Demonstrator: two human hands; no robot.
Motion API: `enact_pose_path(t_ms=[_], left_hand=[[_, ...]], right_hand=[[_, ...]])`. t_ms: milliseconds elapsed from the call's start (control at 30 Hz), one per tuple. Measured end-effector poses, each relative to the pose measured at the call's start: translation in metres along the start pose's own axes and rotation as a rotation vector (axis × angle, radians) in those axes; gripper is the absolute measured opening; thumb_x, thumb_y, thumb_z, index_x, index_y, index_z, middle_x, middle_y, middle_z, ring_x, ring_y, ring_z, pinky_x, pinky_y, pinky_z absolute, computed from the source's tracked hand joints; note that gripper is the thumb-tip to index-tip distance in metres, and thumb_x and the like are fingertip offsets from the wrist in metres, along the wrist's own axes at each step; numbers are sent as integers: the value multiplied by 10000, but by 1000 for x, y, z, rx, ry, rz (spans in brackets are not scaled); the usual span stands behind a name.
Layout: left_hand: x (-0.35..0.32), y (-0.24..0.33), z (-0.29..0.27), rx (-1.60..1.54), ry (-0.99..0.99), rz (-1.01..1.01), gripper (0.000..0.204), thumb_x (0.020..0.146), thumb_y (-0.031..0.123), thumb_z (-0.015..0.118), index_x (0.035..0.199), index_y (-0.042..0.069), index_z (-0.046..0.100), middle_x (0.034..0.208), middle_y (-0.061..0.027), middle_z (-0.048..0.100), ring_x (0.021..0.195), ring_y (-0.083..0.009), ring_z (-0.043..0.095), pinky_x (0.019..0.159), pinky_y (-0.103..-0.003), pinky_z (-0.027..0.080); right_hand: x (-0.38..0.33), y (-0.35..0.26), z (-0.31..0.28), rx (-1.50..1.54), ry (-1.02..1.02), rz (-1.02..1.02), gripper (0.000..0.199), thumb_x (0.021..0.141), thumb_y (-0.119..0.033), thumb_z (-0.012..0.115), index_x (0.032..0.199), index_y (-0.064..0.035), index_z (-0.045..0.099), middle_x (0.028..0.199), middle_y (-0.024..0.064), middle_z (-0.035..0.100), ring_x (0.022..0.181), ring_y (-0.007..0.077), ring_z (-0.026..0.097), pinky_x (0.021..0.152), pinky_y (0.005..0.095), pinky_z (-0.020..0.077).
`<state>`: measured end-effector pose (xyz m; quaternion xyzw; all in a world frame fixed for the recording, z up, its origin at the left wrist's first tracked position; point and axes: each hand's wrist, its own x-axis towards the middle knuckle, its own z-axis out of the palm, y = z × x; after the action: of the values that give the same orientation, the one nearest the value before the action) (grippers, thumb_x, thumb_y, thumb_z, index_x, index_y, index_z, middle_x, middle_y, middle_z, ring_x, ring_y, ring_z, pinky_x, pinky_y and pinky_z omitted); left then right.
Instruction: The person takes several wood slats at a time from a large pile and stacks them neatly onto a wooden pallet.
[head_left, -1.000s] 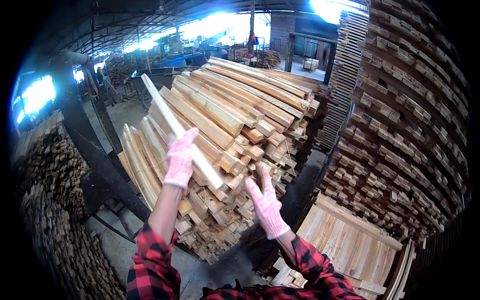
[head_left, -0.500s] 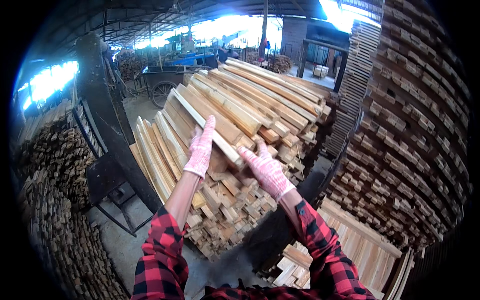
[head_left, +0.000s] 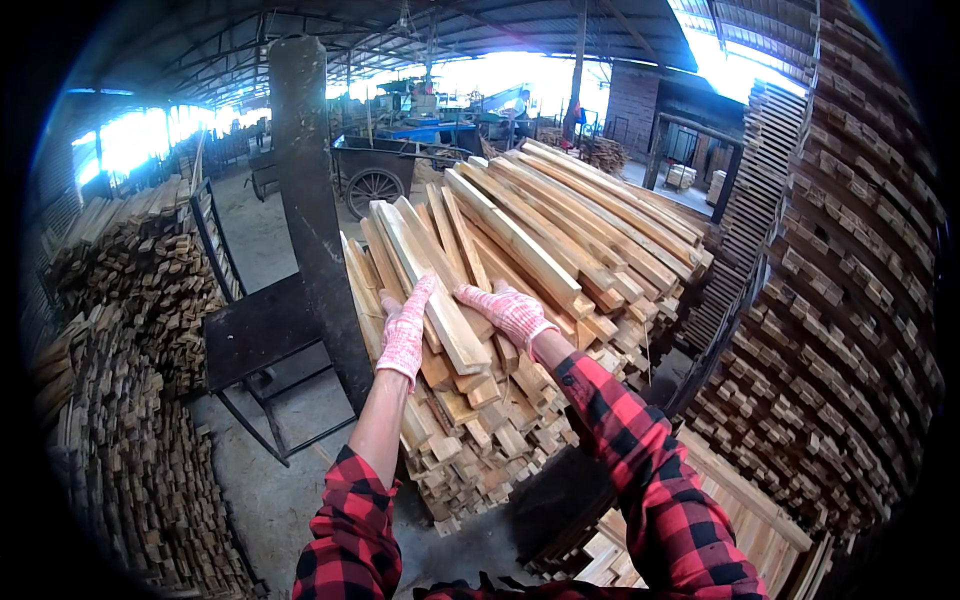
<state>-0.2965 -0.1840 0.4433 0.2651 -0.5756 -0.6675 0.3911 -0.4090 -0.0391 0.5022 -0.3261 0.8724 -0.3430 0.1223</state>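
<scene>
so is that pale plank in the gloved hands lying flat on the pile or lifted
Flat: the plank lies along the pile, left hand and right hand on it.

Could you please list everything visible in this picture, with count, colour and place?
plank: one, pale wood, atop the central pile, under both hands
plank pile: one, tan, centre
stacked slat wall: one, brown, right
wood stacks: several, grey-brown, left
steel post: one, dark, left of the pile
cart: one, dark with spoked wheel, behind
left hand: pink-white knit glove, on the plank's left edge
right hand: same glove, on the plank's right side
</scene>
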Motion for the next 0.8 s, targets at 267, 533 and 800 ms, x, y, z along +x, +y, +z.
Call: enact_pose_path(t_ms=[267, 533, 800], left_hand=[[-61, -20, -7, -61, -89, 32, 804, 915, 474, 658, 1490, -6, 368, 1433, -262, 492, 1250, -356, 553, 1045, -406, 467], [-267, -37, 31, -410, -120, -41, 789, 942, 240, 699, 1578, 68, 265, 1462, -164, 469, 1274, -293, 531, 1071, -384, 473], [-355, -39, -4, -830, -420, -323, 865, 926, 617, 599, 1546, 85, 314, 1471, -157, 475, 1341, -333, 489, 1126, -490, 442]], right_hand=[[-98, -21, -18, 14, -90, 22, 783, 831, -661, 607, 1191, 34, 627, 1093, 272, 704, 1031, 381, 694, 912, 419, 520], [-215, 96, -53, 774, -330, 184, 1097, 809, -506, 820, 1521, 81, 227, 1355, 241, 546, 1231, 309, 573, 1055, 394, 473], [-296, 148, -64, 358, -444, 25, 1214, 789, -501, 834, 1568, 94, 116, 1566, 279, 327, 1465, 304, 326, 1194, 375, 302]])
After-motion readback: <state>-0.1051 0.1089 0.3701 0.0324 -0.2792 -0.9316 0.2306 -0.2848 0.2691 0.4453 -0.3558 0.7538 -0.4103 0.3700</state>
